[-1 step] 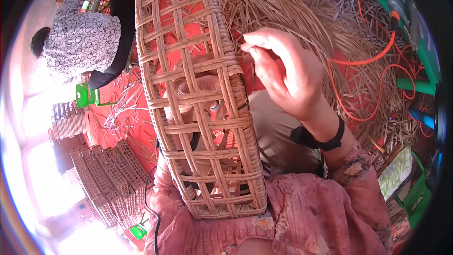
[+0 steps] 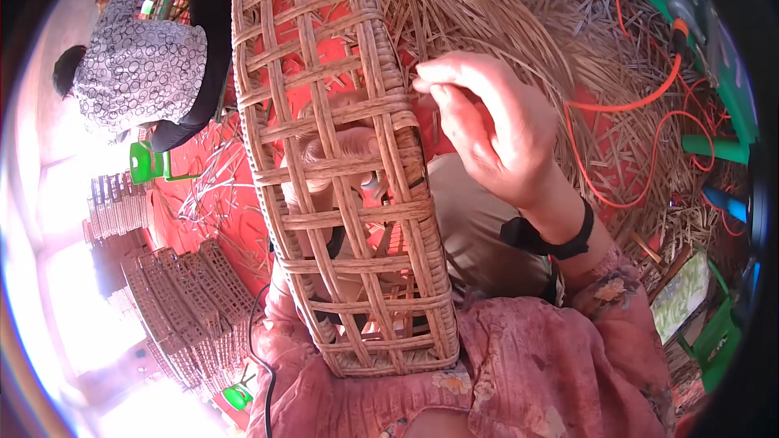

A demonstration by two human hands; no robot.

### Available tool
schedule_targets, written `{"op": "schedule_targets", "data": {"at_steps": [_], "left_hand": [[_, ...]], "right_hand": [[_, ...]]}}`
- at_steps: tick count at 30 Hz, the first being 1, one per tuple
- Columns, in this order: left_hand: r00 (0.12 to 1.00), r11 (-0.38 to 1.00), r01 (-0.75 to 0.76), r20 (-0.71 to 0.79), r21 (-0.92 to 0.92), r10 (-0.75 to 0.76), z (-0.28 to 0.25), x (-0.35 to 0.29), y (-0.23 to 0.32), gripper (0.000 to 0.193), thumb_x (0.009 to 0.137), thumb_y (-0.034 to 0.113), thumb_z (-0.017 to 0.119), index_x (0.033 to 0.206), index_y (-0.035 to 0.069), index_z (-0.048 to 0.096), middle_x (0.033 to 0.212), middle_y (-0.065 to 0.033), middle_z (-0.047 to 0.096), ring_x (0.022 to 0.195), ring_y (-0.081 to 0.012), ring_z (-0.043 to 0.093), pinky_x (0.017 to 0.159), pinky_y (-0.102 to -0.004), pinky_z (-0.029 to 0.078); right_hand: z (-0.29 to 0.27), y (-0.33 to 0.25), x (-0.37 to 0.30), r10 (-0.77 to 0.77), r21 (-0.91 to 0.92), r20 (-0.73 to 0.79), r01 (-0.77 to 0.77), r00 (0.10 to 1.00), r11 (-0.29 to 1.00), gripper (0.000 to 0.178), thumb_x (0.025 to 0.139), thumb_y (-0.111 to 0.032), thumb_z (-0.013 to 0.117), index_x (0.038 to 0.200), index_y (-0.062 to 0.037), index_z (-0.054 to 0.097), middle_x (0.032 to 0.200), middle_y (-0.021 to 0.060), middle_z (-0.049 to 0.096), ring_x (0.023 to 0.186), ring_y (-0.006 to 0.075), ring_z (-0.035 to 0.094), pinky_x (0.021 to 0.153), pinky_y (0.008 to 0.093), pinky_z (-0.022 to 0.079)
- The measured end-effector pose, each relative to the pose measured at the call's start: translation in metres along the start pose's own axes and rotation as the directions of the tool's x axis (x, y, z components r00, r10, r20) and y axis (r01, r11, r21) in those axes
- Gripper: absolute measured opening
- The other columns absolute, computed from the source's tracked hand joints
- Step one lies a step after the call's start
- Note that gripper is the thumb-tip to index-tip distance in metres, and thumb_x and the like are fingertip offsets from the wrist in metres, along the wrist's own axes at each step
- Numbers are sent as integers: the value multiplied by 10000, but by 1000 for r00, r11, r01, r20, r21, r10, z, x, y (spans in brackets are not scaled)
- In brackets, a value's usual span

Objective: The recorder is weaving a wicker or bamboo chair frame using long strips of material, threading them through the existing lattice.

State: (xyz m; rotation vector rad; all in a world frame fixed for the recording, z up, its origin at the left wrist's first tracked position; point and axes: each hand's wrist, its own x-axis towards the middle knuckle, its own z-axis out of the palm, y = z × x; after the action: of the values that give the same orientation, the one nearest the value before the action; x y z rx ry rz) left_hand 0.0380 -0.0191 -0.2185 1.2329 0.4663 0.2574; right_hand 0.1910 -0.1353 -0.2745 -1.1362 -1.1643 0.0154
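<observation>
Basket [image 2: 341,168] screens left hand [image 2: 350,144]; right hand [image 2: 505,126] curled alongside.

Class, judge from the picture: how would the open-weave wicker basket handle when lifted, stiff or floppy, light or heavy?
The open-weave wicker basket is probably light for its size, as much of it is open gaps. It would likely be stiff, given its thick, tightly wrapped edges.

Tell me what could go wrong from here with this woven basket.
The left hand, seen through gaps in the woven basket, might get scraped by strip edges. The basket's near end sits close to the pink clothing, so a woven edge could snag the fabric. To the right, the orange cord loops over loose strips and might tangle with them.
</observation>
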Motion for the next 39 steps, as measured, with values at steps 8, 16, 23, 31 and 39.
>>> {"op": "schedule_targets", "data": {"at_steps": [8,16,23,31,39], "left_hand": [[998,999,-47,-31,-4,47,-6,-2,-16,217,818,185,672,901,-16,671,757,-55,641,643,-116,587,533,-244,459],[997,998,-64,-43,14,64,-4,-4,-18,243,842,209,648,928,-18,664,778,-60,645,658,-122,592,551,-252,471],[995,995,-97,-11,6,97,-4,-6,-23,267,862,230,626,952,-20,659,797,-64,649,672,-127,596,567,-259,482],[976,967,-214,-15,141,218,-23,-39,-22,295,886,254,602,979,-22,652,819,-69,654,688,-133,601,586,-267,494],[975,975,-39,-204,217,84,-74,-25,-82,198,843,200,653,812,9,695,644,-27,631,539,-80,544,519,-246,452]], "right_hand": [[-1,-3,-13,54,136,149,-75,987,988,255,784,98,607,1034,54,587,1009,163,613,793,177,634,627,255,528],[2,-2,-19,222,247,114,-244,968,938,205,802,35,658,1000,13,609,907,91,619,733,140,623,648,239,502],[-1,-18,-18,572,332,200,-605,795,724,132,848,-25,665,957,47,647,827,41,663,720,57,597,640,198,486],[8,-38,-13,667,226,32,-655,744,721,145,874,-29,635,996,49,645,832,34,649,714,71,594,660,215,511],[0,-32,-16,682,177,-79,-663,727,728,194,882,-83,644,1039,30,633,801,11,627,649,54,536,567,188,419]]}}
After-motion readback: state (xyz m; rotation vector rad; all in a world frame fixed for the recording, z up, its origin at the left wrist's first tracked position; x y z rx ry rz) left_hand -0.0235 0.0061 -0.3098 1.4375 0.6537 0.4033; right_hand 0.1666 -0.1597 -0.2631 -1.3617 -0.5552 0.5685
